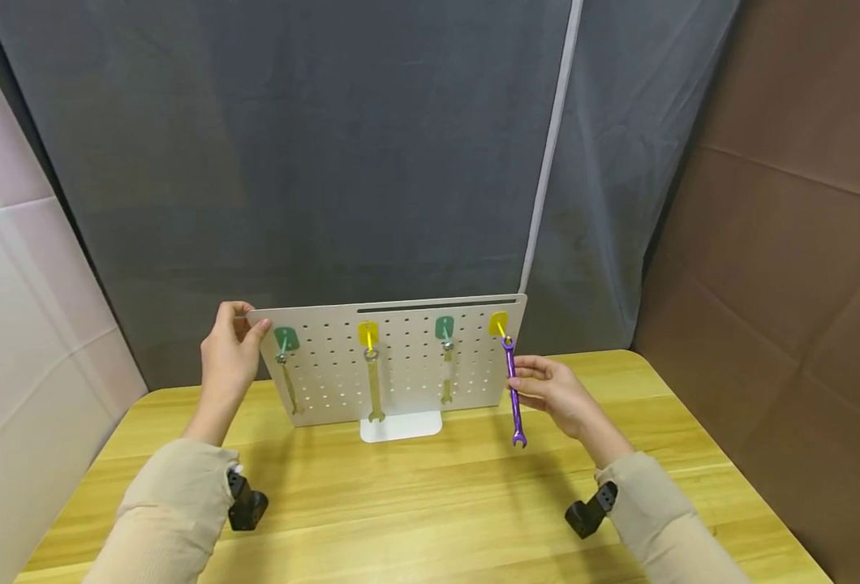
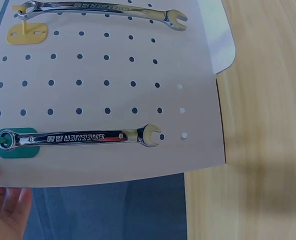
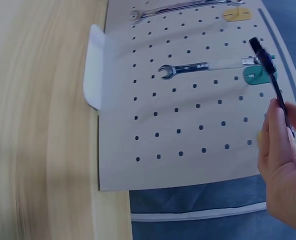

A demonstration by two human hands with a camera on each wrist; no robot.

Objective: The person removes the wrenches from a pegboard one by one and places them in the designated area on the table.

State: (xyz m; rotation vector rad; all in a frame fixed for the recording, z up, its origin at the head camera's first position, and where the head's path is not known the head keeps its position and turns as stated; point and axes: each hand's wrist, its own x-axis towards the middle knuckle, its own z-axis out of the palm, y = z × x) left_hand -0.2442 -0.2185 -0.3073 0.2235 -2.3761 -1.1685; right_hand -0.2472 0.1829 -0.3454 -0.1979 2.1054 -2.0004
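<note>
A white pegboard stands on the table. My left hand pinches its upper left corner, thumb in front and fingers behind. In my right hand a purple combination wrench is pinched between thumb and fingers, its open end hanging down. The wrench's ring end overlaps the right yellow hook in the head view; I cannot tell whether it is on the hook. Silver wrenches hang by their ring ends from the other hooks: one wrench on the left green hook, another on a yellow hook, a third on a green hook.
The board's white foot sticks out onto the wooden table. A dark grey curtain hangs behind the table, with a brown cloth wall on the right and a pale one on the left.
</note>
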